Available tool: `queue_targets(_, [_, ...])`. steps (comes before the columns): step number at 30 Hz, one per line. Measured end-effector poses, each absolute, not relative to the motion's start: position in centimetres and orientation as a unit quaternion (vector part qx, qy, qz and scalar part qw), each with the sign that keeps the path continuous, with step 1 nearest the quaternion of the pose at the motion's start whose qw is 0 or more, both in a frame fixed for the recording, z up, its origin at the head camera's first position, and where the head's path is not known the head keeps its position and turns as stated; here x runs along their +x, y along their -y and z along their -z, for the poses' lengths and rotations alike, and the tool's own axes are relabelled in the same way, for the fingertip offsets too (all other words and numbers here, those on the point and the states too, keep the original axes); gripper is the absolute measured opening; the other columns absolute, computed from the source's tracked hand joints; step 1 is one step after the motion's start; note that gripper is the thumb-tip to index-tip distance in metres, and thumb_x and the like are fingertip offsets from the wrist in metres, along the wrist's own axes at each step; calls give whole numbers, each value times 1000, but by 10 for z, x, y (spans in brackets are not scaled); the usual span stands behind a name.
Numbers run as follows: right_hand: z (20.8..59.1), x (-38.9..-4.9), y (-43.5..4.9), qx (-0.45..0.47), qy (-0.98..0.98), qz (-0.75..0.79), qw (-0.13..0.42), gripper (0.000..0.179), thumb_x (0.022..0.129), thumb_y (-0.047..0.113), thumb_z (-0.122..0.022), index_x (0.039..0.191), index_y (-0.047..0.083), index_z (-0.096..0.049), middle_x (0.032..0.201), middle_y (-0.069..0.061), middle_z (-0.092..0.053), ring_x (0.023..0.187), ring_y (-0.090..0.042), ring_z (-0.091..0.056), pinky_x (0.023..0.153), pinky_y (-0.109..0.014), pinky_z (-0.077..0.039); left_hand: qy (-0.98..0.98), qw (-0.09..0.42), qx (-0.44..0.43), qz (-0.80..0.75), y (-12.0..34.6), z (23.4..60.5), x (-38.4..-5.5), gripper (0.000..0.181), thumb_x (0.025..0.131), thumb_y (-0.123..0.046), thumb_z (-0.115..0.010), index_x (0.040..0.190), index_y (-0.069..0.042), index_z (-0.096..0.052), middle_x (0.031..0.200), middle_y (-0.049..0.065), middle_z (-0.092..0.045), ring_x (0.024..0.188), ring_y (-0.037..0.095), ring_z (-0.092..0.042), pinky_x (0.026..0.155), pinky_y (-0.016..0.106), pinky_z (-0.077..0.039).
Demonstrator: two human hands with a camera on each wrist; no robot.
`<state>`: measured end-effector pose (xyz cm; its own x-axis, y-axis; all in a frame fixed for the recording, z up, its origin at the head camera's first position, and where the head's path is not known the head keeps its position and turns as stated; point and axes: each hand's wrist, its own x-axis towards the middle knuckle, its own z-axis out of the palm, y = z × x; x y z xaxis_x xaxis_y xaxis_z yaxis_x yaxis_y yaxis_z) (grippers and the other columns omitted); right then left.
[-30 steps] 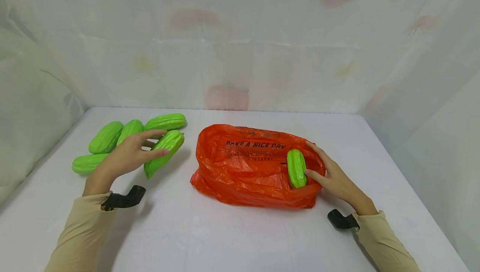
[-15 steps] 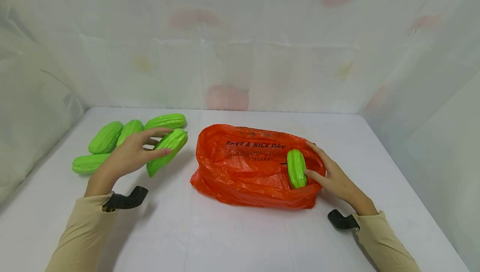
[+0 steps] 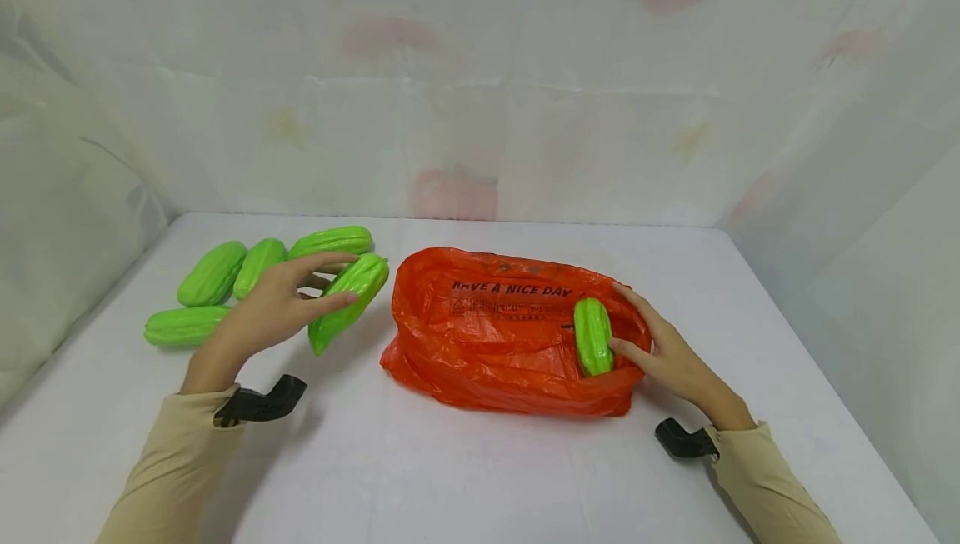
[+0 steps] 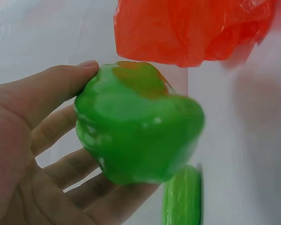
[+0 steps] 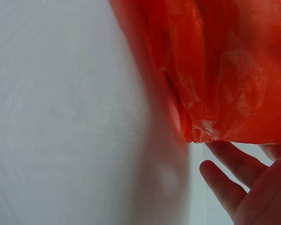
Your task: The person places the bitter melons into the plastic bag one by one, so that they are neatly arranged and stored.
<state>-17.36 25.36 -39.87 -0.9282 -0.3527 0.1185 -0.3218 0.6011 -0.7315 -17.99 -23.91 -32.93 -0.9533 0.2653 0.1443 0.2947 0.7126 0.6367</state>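
Observation:
My left hand [image 3: 264, 311] holds a glossy green ribbed gourd [image 3: 369, 279] between thumb and fingers, raised over the table left of the bag. Seen end-on in the left wrist view, this gourd [image 4: 136, 131] hides part of the fingers. A red plastic bag [image 3: 487, 361] lies with its mouth spread toward me, and a second green gourd [image 3: 592, 336] rests inside at the right end. At the bag's right rim, my right hand [image 3: 675, 361] pinches the plastic, thumb inside by that gourd. In the right wrist view its fingers [image 5: 236, 161] show behind the red plastic.
Several more green gourds lie at the table's back left: a front one [image 3: 183, 326], a tilted one [image 3: 212, 273], a middle one [image 3: 260, 265] and a far one [image 3: 332, 240]. The table [image 3: 480, 477] is white, with pale patterned sheeting [image 3: 480, 111] behind and at both sides.
My left hand has moved slowly to the right with the gourd, closer to the bag's left edge. The right hand and the bag have stayed put.

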Motion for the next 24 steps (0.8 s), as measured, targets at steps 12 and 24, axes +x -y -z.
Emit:
queue_targets(12, [397, -174, -252, -188, -893, 408, 24, 74, 98, 20, -60, 159, 23, -19, 160, -18, -28, 139, -42, -38, 102, -67, -42, 921, 37, -147, 358, 226, 324, -176, 52, 92, -38, -70, 140, -24, -56, 132, 11, -65, 111, 34, -66, 89, 52, -55])
queue_targets(24, [398, -174, -254, -187, -893, 408, 27, 74, 98, 21, -60, 159, 24, -18, 159, -17, -30, 136, -41, -41, 100, -66, -44, 910, 70, -151, 380, 207, 316, -169, 46, 92, -36, -71, 135, -24, -61, 135, 8, -63, 106, 33, -69, 88, 49, -56])
